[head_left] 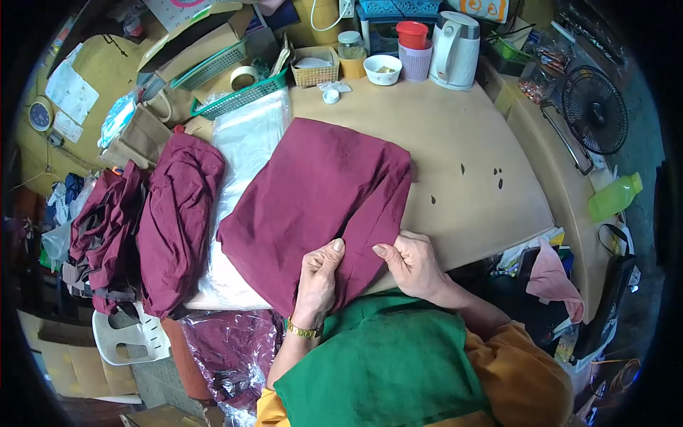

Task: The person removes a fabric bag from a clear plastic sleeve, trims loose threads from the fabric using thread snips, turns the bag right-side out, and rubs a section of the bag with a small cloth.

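Note:
A maroon garment (306,185) lies spread and partly folded on the tan table, its lower edge near my body. My left hand (320,274), with a gold watch at the wrist, pinches the cloth near that edge. To its right, my right hand (411,263) is closed on the garment's right edge, thumb pointing left. Cloth stretches between the two hands. Left of the garment lies a stack of clear plastic bags (245,149), partly under the cloth. Further left are a folded maroon garment (178,220) and a crumpled maroon one (107,231).
Along the table's (484,206) back edge stand a green basket (242,96), a jar (351,55), a white bowl (383,70), a purple cup (415,60) and a white kettle (454,51). A fan (595,110) and a green bottle (615,197) are at the right.

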{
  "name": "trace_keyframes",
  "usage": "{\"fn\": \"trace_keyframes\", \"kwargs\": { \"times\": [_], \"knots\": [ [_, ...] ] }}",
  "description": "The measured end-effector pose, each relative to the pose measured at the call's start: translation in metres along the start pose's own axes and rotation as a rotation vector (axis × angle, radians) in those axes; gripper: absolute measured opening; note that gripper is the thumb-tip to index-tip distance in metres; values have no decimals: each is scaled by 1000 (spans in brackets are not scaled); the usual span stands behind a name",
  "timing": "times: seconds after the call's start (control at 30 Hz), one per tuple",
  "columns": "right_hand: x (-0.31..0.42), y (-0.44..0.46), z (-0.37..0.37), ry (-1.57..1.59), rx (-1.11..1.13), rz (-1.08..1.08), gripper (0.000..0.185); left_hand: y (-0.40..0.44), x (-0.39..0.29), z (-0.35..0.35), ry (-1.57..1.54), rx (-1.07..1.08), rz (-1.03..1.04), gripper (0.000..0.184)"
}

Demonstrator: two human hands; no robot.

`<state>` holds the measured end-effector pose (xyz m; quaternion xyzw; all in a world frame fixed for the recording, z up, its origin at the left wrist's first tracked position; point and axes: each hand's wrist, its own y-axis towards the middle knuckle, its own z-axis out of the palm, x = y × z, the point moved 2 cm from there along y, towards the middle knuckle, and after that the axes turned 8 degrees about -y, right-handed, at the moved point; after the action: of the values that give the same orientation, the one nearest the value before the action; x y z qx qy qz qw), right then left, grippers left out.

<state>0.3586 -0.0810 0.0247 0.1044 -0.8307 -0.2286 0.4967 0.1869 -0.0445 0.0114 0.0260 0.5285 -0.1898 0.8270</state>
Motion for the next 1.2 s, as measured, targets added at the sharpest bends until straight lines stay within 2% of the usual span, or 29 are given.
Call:
{"fn": "trace_keyframes", "kwargs": {
  "times": [0.07,0.3,0.4,0.47,0.5,0.57,0.6,0.7,0.77,0.87,1.0,1.03,1.07,1.13,1.2],
  "knots": [
    [2,2,-2,-24,2,-51,14,2,8,-12,-88,65,3,29],
    [-7,2,-1,-70,1,-133,14,-5,0,-6,-109,108,110,31],
    [-9,3,-1,-89,55,-31,19,-5,-1,-10,-51,115,183,30],
    [-10,7,-4,132,242,384,26,-5,-9,-5,335,127,358,28],
    [-9,8,-1,130,240,383,26,-8,-13,12,356,24,376,27],
    [0,10,8,181,96,75,32,-7,-7,7,375,38,374,27],
    [-1,11,12,179,93,73,32,-7,-5,5,394,51,373,26],
    [-8,11,18,275,82,136,33,-6,3,0,276,-24,339,23],
    [-14,15,22,350,174,264,43,-5,3,-4,160,-90,272,24],
    [-24,20,35,360,197,211,51,-7,-8,-1,-11,-110,203,28],
    [-29,27,45,439,222,178,55,-6,-6,-17,-202,-68,204,22],
    [-29,28,44,434,306,209,33,-6,-5,-18,-198,-72,210,22],
    [-25,31,44,432,349,223,26,-6,-6,-18,-115,-87,280,16],
    [-13,37,42,455,360,188,26,-8,-14,-16,-33,-101,352,11],
    [-7,40,43,481,327,146,26,-15,-27,-7,171,-47,248,8]
  ]
}}
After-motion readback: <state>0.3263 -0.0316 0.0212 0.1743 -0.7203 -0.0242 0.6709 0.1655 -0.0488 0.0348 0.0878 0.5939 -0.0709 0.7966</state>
